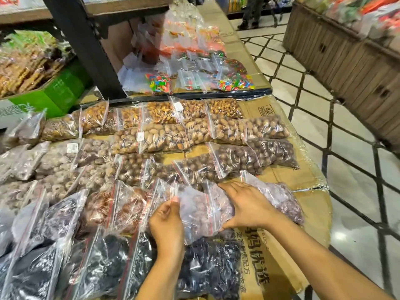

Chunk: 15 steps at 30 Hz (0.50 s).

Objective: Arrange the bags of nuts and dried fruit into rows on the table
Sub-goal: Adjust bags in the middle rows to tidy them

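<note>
Most bags (pixel 164 137) already lie in neat rows on our counter (pixel 311 217). We hold one pale bag (pixel 203 215) over the front rows. Our left hand (pixel 166 224) pinches its top edge and our right hand (pixel 246 204) grips its side. It is not in its row yet.

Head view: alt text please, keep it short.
The left hand pinches the top of a clear zip bag of pale dried fruit while the right hand grips its side. Around it, rows of bagged nuts and dried fruit cover the cardboard-topped table.

Cardboard-covered table (pixel 311 204): rows of zip bags (pixel 164 137), nuts, dried fruit.
</note>
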Motion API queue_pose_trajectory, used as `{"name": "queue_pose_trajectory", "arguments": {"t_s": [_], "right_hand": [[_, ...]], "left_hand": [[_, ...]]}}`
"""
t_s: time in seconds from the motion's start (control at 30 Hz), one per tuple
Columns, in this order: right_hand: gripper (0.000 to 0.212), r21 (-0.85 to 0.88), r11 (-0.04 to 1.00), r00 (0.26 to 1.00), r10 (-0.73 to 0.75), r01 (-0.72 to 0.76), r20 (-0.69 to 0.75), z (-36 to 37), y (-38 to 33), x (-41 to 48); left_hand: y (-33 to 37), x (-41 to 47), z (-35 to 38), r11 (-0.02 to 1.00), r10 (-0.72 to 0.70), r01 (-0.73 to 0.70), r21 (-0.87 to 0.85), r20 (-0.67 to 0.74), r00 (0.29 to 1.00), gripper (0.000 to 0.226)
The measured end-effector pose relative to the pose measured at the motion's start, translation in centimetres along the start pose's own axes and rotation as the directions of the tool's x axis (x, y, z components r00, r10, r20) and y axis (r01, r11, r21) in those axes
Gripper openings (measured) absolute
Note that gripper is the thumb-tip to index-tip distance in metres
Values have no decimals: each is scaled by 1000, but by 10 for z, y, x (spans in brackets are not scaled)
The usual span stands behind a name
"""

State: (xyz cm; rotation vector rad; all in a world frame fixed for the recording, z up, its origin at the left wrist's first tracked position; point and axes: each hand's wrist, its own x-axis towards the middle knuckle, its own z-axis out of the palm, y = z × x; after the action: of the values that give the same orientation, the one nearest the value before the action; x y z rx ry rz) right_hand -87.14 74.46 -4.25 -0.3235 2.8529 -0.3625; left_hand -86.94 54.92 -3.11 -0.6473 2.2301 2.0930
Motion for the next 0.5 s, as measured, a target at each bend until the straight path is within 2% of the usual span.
{"name": "queue_pose_trajectory", "arguments": {"t_s": [0.13,0.23,0.27,0.33,0.4,0.43,0.47,0.5], "right_hand": [[118,6,1000,1000,5,-5,-5,3,1,1],[118,22,1000,1000,-6,6,-1,2,2,0],[118,24,1000,1000,-14,14,-5,2,2,0],[118,22,999,1000,-27,28,-11,3,3,-2],[119,17,999,999,-37,37,-12,3,4,-2],[120,14,999,999,-40,41,-5,3,4,-3],[122,13,999,999,-44,44,5,2,4,-3],[123,16,999,999,-45,45,18,0,4,-4]], "left_hand": [[8,15,-14,974,68,-95,205,136,988,12],[18,17,-30,903,212,-285,321,245,946,39],[21,17,-37,839,285,-381,387,285,915,45],[26,19,-49,633,376,-525,569,366,851,49],[24,29,-60,431,365,-550,715,419,831,52],[22,35,-65,364,349,-532,764,418,839,52],[23,40,-68,383,337,-493,781,379,862,48],[25,44,-69,458,328,-449,767,324,888,41]]}}
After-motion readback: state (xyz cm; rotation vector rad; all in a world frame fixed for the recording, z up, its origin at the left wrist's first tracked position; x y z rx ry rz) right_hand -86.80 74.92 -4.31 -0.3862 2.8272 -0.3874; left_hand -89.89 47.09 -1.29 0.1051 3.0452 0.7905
